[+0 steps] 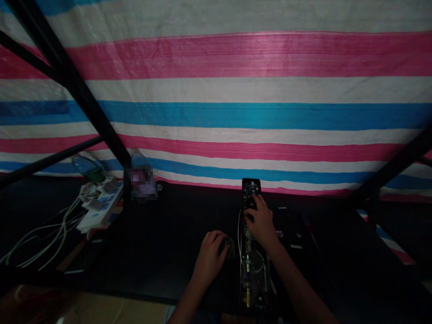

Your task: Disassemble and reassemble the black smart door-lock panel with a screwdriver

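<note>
A long, narrow black housing (248, 252) lies lengthwise on the dark table, its inside exposed. White wires, metal fittings and a brass-coloured fitting (248, 294) show in it. My right hand (262, 222) is over the upper part of the housing, with thumb and fingers bent together. Whatever is between those fingertips is too dark to make out. To the left of the housing, my left hand (211, 254) rests at the tabletop with its fingers curled round a small dark piece (231, 248), whose kind I cannot tell.
Small light-coloured pieces (296, 246) lie to the right of the housing. At the left, a white power strip (101, 211) carries plugs and cables. A bottle (88, 168) stands behind it. Black frame bars (84, 103) rise before a striped plastic sheet (270, 114).
</note>
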Action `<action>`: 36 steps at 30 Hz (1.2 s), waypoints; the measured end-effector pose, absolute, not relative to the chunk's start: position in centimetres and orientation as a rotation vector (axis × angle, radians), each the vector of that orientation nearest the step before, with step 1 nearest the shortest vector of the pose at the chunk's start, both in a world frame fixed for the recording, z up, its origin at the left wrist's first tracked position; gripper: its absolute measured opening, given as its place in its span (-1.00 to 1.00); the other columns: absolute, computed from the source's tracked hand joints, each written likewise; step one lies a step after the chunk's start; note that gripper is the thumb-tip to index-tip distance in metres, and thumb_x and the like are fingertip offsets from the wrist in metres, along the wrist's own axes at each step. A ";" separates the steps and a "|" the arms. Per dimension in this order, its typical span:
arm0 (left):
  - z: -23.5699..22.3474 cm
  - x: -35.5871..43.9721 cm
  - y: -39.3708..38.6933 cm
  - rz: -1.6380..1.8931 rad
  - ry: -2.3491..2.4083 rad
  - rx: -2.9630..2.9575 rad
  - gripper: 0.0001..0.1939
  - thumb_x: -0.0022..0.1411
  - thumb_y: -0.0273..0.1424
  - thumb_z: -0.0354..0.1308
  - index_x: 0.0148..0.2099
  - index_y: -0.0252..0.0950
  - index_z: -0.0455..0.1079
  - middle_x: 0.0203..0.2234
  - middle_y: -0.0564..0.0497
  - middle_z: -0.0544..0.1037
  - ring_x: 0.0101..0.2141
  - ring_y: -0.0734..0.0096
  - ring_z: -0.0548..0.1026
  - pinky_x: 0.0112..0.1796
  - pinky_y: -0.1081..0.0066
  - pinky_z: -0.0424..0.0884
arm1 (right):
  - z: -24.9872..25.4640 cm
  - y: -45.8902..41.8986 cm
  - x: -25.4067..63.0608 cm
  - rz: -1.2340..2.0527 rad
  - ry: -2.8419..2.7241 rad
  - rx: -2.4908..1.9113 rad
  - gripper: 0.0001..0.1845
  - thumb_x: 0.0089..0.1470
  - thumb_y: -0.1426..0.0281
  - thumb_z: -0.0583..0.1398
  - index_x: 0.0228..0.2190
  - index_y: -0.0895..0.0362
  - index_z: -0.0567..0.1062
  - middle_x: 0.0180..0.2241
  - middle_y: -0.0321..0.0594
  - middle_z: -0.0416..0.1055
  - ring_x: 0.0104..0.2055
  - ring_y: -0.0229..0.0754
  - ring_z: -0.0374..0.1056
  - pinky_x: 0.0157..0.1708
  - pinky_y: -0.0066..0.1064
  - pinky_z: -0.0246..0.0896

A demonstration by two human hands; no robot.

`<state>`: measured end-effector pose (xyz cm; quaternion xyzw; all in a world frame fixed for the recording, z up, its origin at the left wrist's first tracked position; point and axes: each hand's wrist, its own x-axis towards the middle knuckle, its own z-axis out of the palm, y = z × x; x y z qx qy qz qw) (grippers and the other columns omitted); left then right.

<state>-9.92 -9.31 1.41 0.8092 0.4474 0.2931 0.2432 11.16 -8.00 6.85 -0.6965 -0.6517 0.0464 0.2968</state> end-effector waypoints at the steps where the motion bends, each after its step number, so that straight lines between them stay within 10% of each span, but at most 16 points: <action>1: 1.4 -9.9 -9.3 0.798 1.223 2.210 -0.77 0.23 -0.49 0.18 -0.06 -0.20 0.48 -0.12 -0.07 0.52 -0.08 0.12 0.44 -0.03 0.12 0.40 | 6.9 -8.0 11.1 0.115 -1.736 -1.854 -0.83 0.07 0.53 0.22 -0.38 0.07 0.61 0.33 -0.01 0.10 0.40 0.18 -0.11 0.10 0.12 0.07; 36: 1.7 -10.0 -9.2 0.735 1.231 2.226 -0.78 0.26 -0.51 0.12 -0.07 -0.20 0.46 -0.11 -0.08 0.52 -0.08 0.14 0.45 -0.03 0.16 0.38 | 8.6 -5.5 8.1 0.194 -1.544 -1.587 -0.87 0.13 0.46 0.14 -0.40 0.09 0.50 -0.02 -0.04 0.50 0.18 0.07 0.29 0.12 0.00 0.12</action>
